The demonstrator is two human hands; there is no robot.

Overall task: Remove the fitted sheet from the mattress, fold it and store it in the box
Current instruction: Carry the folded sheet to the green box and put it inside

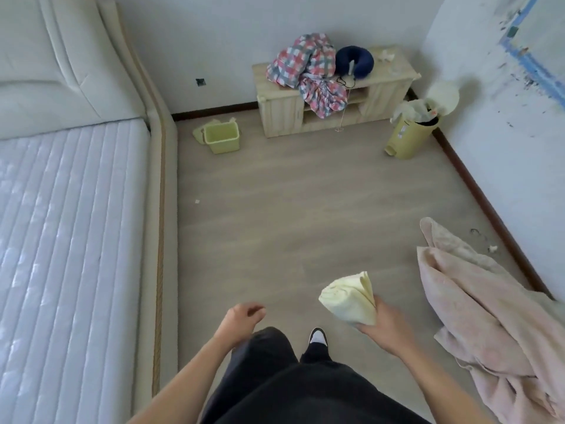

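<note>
- Head view: the right hand (pixel 385 324) grips a folded fitted sheet (pixel 350 299), pale yellow, soft and bunched into a thick wedge that fans upward out of the fingers.
- The left hand (pixel 241 316) holds nothing; its fingers are loosely curled, and it hangs apart from the right, above a dark trouser leg (pixel 263 356).
- Left of the left hand lies the bare mattress (pixel 70 240), white and quilted in long straight channels, set in a cream padded bed frame (pixel 166 209).
- Well ahead of both hands, on the wood-grain floor (pixel 305 215), stands a light green plastic box (pixel 220 137), square and open, its lid (pixel 200 133) leaning just behind it.
- Farther ahead, against the wall, a low pale wooden cabinet (pixel 275 108) carries crumpled plaid bedding (pixel 302 71) and a navy neck pillow (pixel 356 61).
- Right of the cabinet stands a yellow pedal bin (pixel 409 139), lid up.
- Just right of the right hand a pink fleecy blanket (pixel 489 316) lies heaped.
- Only bare floor lies between the hands and the box.
</note>
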